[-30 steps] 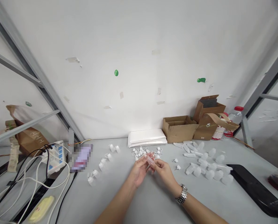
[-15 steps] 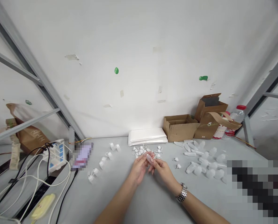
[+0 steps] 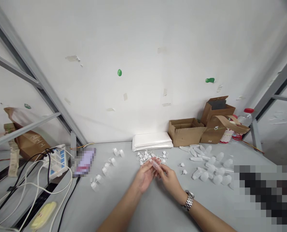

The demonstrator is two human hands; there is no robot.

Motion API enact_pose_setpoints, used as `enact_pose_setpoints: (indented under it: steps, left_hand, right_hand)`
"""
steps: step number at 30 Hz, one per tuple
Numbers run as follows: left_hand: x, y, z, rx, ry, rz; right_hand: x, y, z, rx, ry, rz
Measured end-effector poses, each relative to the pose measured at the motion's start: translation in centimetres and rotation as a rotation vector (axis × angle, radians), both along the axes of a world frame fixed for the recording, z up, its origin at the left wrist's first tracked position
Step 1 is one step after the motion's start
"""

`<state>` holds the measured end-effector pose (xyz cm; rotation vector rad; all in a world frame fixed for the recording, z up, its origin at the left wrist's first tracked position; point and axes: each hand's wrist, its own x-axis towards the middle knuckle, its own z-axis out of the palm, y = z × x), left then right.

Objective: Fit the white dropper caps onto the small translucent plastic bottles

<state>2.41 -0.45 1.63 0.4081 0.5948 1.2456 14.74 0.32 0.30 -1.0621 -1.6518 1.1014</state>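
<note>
My left hand [image 3: 143,178] and my right hand [image 3: 169,181] meet over the middle of the table. Between their fingertips is a small clear plastic tube [image 3: 155,165], tilted, with both hands closed on it. Whether a cap is at its far end is hidden by the fingers. Just beyond the fingertips lies a pile of small white caps with loops [image 3: 145,156]. Two loose white caps [image 3: 184,172] rest to the right of my right hand. Farther right lie several translucent tubes with rounded bulbs [image 3: 204,176]. White capped pieces [image 3: 94,185] stand in a loose row on the left.
A white stack of flat sheets or boxes [image 3: 152,140] lies against the wall, beside an open cardboard box [image 3: 188,135] and a brown paper bag [image 3: 213,130]. On the left are a phone [image 3: 85,161], a power strip [image 3: 59,162] and tangled cables. Metal frame bars flank the table.
Both hands keep hold of the tube, with only slight finger shifts around it. The camera view has moved a little. The caps and bulbs on the table stay where they were.
</note>
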Motion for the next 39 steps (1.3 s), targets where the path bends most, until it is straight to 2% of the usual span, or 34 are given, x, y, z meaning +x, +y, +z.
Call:
enact_pose_setpoints:
  steps: [3, 6, 11, 14, 20, 23, 26, 31, 33, 36, 39]
  left_hand:
    - [-0.1, 0.0, 0.2, -0.019, 0.019, 0.006]
    - [-0.4, 0.1, 0.1, -0.015, 0.051, 0.032]
    - [-0.2, 0.1, 0.1, 0.065, 0.186, 0.202]
    - [0.1, -0.1, 0.3, 0.09, 0.231, 0.194]
    - [0.2, -0.3, 0.5, 0.056, 0.188, 0.08]
    - [0.2, -0.3, 0.4, 0.08, 0.17, 0.07]
    - [0.2, -0.3, 0.4, 0.089, 0.182, 0.088]
    - [0.3, -0.3, 0.3, 0.078, 0.148, 0.092]
    - [0.1, -0.3, 0.3, 0.089, 0.133, 0.065]
    - [0.0, -0.2, 0.3, 0.06, 0.132, 0.055]
    - [-0.1, -0.1, 0.3, 0.025, 0.139, 0.063]
  right_hand:
    - [0.0, -0.1, 0.2, 0.075, -0.077, -0.025]
    - [-0.2, -0.1, 0.6, 0.069, -0.102, 0.013]
    - [-0.2, -0.4, 0.3, 0.123, -0.154, -0.017]
    - [-0.2, -0.4, -0.4, 0.262, -0.191, -0.103]
    - [0.0, -0.3, -0.9, 0.743, -0.305, -0.189]
    - [0.1, -0.3, -0.8, 0.821, -0.362, -0.199]
    - [0.2, -0.2, -0.5, 0.746, -0.337, -0.165]
    - [0.5, -0.2, 0.6, 0.327, -0.24, -0.077]
    - [0.5, -0.2, 1.1, 0.214, -0.217, -0.052]
    - [0.5, -0.2, 1.4, 0.161, -0.21, -0.044]
    - [0.4, -0.2, 1.1, 0.221, -0.233, -0.074]
